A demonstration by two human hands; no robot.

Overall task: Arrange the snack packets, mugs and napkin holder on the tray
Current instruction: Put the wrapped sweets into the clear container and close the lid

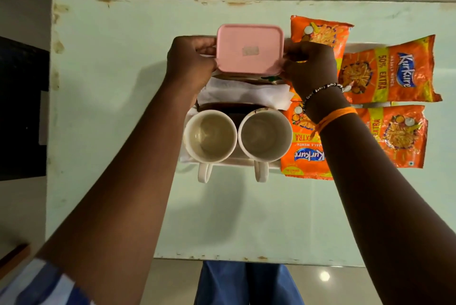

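My left hand [191, 57] and my right hand [311, 65] grip the two short sides of a pink-lidded box [249, 49], held over the far part of the white tray [244, 162]. Just nearer than the box, a dark napkin holder [237, 105] carries white napkins [244, 93]. Two empty white mugs [210, 136] [264, 135] stand side by side at the tray's near edge, handles toward me. Several orange snack packets lie on the right: one at the back [320, 31], one sideways [389, 71], one under my right wrist [304, 146], one further right [401, 135].
The pale green table [118, 97] has chipped edges. A dark object [22, 107] sits past the table's left edge. My blue trousers [246, 282] show beyond the near edge.
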